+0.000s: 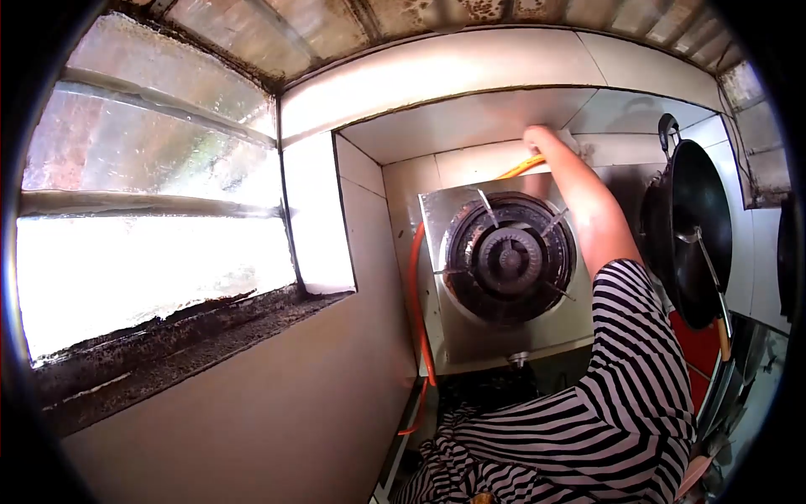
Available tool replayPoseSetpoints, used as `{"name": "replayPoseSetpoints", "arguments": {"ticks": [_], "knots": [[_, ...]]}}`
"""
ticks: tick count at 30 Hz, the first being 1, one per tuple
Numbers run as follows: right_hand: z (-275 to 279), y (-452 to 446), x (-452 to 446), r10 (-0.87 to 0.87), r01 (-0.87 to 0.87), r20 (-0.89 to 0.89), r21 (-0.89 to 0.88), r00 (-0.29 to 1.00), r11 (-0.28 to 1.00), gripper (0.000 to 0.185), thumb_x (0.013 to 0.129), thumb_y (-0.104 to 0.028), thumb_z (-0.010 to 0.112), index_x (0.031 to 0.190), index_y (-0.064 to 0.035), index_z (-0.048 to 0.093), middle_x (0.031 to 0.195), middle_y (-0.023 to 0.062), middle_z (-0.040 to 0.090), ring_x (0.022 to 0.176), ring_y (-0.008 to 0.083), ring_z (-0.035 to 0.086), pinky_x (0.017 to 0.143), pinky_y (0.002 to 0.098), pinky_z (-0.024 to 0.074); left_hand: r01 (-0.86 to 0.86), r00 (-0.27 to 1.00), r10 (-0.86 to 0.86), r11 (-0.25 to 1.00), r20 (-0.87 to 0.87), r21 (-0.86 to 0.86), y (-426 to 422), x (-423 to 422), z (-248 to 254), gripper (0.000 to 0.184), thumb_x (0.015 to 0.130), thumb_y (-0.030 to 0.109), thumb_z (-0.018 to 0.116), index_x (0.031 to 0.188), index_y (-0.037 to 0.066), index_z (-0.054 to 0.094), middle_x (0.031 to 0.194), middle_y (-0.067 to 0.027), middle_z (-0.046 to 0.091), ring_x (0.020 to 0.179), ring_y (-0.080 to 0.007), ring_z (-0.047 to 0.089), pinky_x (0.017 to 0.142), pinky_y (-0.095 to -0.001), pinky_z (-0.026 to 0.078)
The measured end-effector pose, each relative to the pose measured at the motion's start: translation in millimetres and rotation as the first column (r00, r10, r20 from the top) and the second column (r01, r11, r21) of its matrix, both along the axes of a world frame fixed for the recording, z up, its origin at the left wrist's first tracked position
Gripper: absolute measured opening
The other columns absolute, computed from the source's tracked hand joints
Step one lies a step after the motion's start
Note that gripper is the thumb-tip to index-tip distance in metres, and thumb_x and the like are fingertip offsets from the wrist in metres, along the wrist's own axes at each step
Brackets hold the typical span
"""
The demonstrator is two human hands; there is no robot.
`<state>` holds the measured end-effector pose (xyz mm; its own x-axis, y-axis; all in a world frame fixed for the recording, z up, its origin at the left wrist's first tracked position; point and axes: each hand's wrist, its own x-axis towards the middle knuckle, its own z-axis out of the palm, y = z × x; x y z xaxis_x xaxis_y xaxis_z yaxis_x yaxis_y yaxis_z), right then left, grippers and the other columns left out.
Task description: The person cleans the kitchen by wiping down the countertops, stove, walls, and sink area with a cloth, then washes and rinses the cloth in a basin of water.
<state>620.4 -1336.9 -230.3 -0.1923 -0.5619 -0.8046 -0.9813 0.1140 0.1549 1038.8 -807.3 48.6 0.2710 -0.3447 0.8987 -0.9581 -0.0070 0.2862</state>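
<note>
My right hand (538, 139) reaches past the far right side of a gas stove (579, 323), against the white tiled wall behind it. Its fingers look curled, and whatever they hold is hidden from me. A whitish patch that could be a cloth (581, 148) shows beside the wrist. Just below the hand runs an orange gas hose (522, 166); I cannot tell whether they touch. The round, blackened burner (509, 259) with its metal pan supports lies left of my forearm. My left hand is out of view.
A black wok (701, 210) leans upright at the right, with a wooden-handled ladle (712, 273) in it. Another stretch of orange hose (416, 307) hangs along the stove's left side. A bright window (159, 277) with a sooty sill (168, 349) fills the left.
</note>
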Motion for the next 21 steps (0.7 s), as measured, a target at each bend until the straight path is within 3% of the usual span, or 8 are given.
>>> {"name": "replayPoseSetpoints", "arguments": {"ticks": [2,6,9,13,15,16,18,21], "knots": [[30,23,36,-0.084,0.078,-0.016,-0.217,0.996,0.973,0.031,0.071,-0.013,0.052,0.101,-0.0119,0.058,0.111,0.0088,0.053,0.101,0.025,0.052,0.081,0.0363,0.0429,-0.003,1.0,0.003,1.0,0.001,0.002,-1,2,0,0.054,0.085,0.009,0.036,0.131,0.006,0.008,0.13,-0.0159,0.021,0.109,-0.0274,0.038,0.087,-0.0397,0.037],[16,16,89,0.172,-0.17,0.015,-0.09,0.985,0.981,0.034,0.067,-0.008,0.05,0.101,-0.0104,0.058,0.112,0.0122,0.051,0.102,0.0269,0.051,0.082,0.0361,0.0427,-0.013,1.0,0.013,1.0,0.009,0.003,-2,4,3,0.055,0.085,0.009,0.037,0.131,0.007,0.007,0.131,-0.0158,0.02,0.109,-0.0274,0.037,0.088,-0.0399,0.036],[-16,3,140,0.456,-0.451,0.077,-0.074,0.887,0.889,0.026,0.063,-0.007,0.051,0.086,-0.0071,0.063,0.094,0.0142,0.059,0.084,0.027,0.058,0.071,0.0386,0.0461,-0.008,1.0,0.007,1.0,0.02,0.01,-3,4,4,0.055,0.085,0.009,0.037,0.131,0.007,0.006,0.131,-0.0157,0.019,0.11,-0.0274,0.036,0.088,-0.0401,0.036],[-4,7,212,0.482,-0.467,0.222,-0.119,0.848,0.876,0.018,0.058,-0.002,0.049,0.069,-0.0002,0.063,0.078,0.0198,0.06,0.069,0.0306,0.058,0.063,0.0417,0.0463,-0.005,0.999,0.004,1.0,0.042,0.013,-3,5,8,0.056,0.085,0.009,0.037,0.131,0.007,0.005,0.132,-0.0155,0.018,0.111,-0.0275,0.035,0.088,-0.0404,0.035],[-13,5,246,0.36,-0.34,0.325,-0.118,0.874,0.933,0.022,0.058,-0.005,0.049,0.074,-0.0021,0.063,0.08,0.0192,0.06,0.073,0.0295,0.058,0.064,0.0411,0.0461,-0.006,0.999,0.006,1.0,0.051,0.012,-1,4,10,0.057,0.085,0.009,0.037,0.131,0.007,0.004,0.132,-0.0155,0.017,0.111,-0.0275,0.034,0.089,-0.0405,0.035],[-22,8,261,0.204,-0.126,0.41,-0.209,0.889,0.97,0.027,0.06,-0.007,0.05,0.083,-0.004,0.063,0.09,0.021,0.058,0.083,0.0288,0.058,0.07,0.04,0.0456,-0.006,0.999,0.006,1.0,0.054,0.014,0,5,11,0.057,0.085,0.01,0.037,0.131,0.007,0.004,0.132,-0.0154,0.017,0.111,-0.0275,0.034,0.089,-0.0406,0.035],[43,46,288,-0.089,0.147,0.341,-0.151,0.936,0.978,0.039,0.074,-0.02,0.052,0.112,-0.0129,0.052,0.123,0.0081,0.043,0.114,0.0309,0.038,0.092,0.0508,0.0271,-0.007,0.998,0.006,1.0,0.065,0.013,2,4,13,0.057,0.085,0.01,0.037,0.131,0.007,0.003,0.132,-0.0154,0.016,0.112,-0.0275,0.034,0.089,-0.0407,0.035],[-20,25,336,-0.128,0.184,0.302,-0.165,0.945,0.969,0.04,0.078,-0.025,0.048,0.117,-0.0142,0.047,0.128,0.0052,0.037,0.118,0.0307,0.031,0.094,0.0554,0.0194,-0.012,0.996,0.01,1.0,0.084,0.022,6,4,17,0.058,0.085,0.01,0.037,0.131,0.007,0.002,0.133,-0.0153,0.015,0.112,-0.0275,0.033,0.089,-0.0409,0.034]]}}
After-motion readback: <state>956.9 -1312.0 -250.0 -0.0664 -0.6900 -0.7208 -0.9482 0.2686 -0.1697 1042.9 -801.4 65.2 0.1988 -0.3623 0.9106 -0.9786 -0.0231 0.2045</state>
